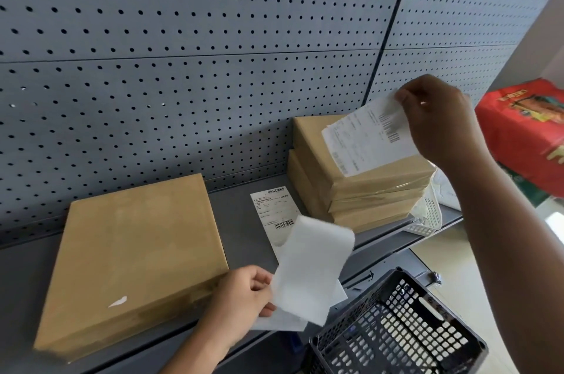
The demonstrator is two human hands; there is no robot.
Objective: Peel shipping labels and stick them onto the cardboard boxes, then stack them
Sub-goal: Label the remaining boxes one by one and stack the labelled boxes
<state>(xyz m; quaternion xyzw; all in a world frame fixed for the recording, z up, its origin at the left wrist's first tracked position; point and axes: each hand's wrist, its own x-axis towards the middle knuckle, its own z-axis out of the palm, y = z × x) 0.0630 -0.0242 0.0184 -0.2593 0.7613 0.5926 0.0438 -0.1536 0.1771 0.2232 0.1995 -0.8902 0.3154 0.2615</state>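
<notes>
White label point(370, 135) hangs below right hand point(439, 120) grip, over stacked boxes point(360, 187).

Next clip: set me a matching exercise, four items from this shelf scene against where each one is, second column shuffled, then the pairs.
Items:
1. printed label
2. blank backing paper
3. single cardboard box
4. black basket

Places:
A. flat on the shelf, left
B. pinched in the right hand
C. below the shelf edge, lower right
D. held in the left hand

Pairs: 1-B, 2-D, 3-A, 4-C
</notes>
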